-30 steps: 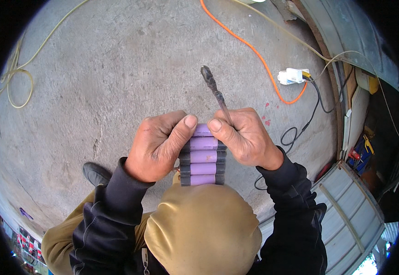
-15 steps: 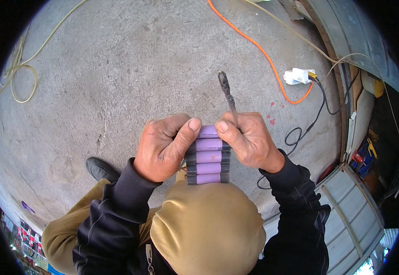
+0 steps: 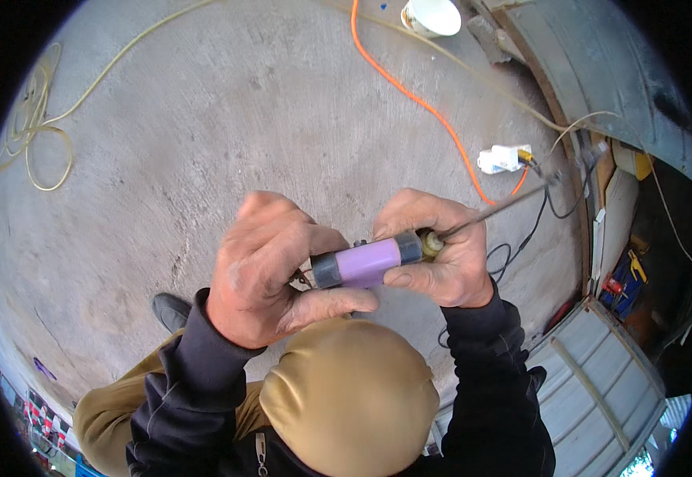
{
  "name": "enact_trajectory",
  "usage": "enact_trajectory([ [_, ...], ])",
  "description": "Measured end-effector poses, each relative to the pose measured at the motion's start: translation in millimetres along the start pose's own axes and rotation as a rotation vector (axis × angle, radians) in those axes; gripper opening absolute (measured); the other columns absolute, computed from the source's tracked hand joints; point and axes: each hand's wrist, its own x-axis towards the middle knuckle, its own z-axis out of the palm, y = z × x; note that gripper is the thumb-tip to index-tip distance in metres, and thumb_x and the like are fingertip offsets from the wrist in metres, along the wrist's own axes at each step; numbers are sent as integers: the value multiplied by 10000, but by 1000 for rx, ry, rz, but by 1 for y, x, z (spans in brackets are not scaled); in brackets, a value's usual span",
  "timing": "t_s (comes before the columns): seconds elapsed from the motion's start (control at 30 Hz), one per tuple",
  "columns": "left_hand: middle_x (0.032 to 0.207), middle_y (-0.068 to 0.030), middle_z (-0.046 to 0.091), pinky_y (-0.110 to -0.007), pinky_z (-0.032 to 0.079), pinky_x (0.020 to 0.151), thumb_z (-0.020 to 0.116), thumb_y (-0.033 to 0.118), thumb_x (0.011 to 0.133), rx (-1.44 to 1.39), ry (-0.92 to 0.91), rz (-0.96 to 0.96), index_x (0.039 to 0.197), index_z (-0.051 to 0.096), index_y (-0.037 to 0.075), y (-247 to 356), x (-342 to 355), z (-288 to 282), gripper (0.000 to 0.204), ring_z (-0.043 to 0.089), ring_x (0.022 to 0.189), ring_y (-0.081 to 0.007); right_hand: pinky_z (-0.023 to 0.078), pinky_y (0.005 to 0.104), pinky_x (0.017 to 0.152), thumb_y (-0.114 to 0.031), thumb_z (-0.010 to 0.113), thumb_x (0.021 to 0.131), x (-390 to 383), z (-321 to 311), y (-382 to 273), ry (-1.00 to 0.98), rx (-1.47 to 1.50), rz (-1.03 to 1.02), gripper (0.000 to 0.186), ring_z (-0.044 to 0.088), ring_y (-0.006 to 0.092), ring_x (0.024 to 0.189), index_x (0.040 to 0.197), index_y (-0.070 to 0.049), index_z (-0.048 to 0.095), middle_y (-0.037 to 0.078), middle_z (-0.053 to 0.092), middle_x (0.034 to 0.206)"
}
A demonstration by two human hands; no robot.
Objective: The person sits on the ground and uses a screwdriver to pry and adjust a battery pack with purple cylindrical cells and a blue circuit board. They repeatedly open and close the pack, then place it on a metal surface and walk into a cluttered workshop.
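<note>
Between my hands is a purple battery pack [image 3: 367, 257] with dark end caps, turned so mainly one cell faces up. My left hand [image 3: 270, 270] grips its left end, with small wires [image 3: 302, 278] beside the fingers. My right hand [image 3: 441, 246] grips the right end and also holds a tool with a pale translucent handle [image 3: 432, 243] and a long thin shaft [image 3: 489, 211] pointing up and right; its far tip is blurred. The pack is above my tan-trousered knee [image 3: 350, 397]. The underside of the pack is hidden.
A concrete floor [image 3: 187, 111] carries an orange cable [image 3: 410, 94], coiled pale hose [image 3: 44, 127], white power adapter [image 3: 503, 159] with black cables, and white bucket [image 3: 429, 16]. Corrugated sheeting [image 3: 600, 48], a ribbed panel [image 3: 585, 381] and assorted tools [image 3: 628, 278] line the right side.
The pack has rotated from showing several cells to mostly one. The tool has swung from pointing upward to pointing right. My left fingers have shifted around the pack's end.
</note>
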Motion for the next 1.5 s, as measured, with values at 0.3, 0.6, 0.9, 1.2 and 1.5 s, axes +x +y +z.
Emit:
enact_trajectory([
  [0.3,1297,-204,639,-435,438,1073,965,426,641,-63,262,-280,1448,430,-74,42,5,-105,1090,599,1210,-315,467,248,678,-95,916,743,72,42,-70,35,-46,-400,386,602,122,803,1042,-17,686,135,687,995],
  [0.6,1221,-188,660,-356,515,1006,834,21,820,-1115,496,-367,1450,353,-108,66,19,-163,803,653,1130,-228,525,282,807,-129,789,897,126,118,-128,228,204,-263,322,647,124,906,1140,13,633,93,704,1018],
  [0.9,1247,-220,645,-378,498,1035,851,4,786,-1081,655,-210,1485,292,-113,72,20,-208,902,643,1176,-253,419,233,596,-130,690,961,152,162,-166,240,89,-131,369,520,69,686,1274,21,567,68,662,929],
  [1.2,1300,-216,631,-385,498,1035,870,30,767,-1007,642,-132,1522,291,-48,66,16,-219,955,638,1201,-263,482,244,585,-233,695,931,169,179,-144,267,137,-242,589,630,139,819,1421,16,483,142,665,1099],
  [1.5,1208,-229,672,-380,507,1012,866,41,773,-1054,695,-162,1537,259,-49,73,19,-218,980,665,1156,-272,438,240,615,-198,717,902,171,177,-138,251,219,-209,552,556,93,717,1354,59,532,92,674,984],
])
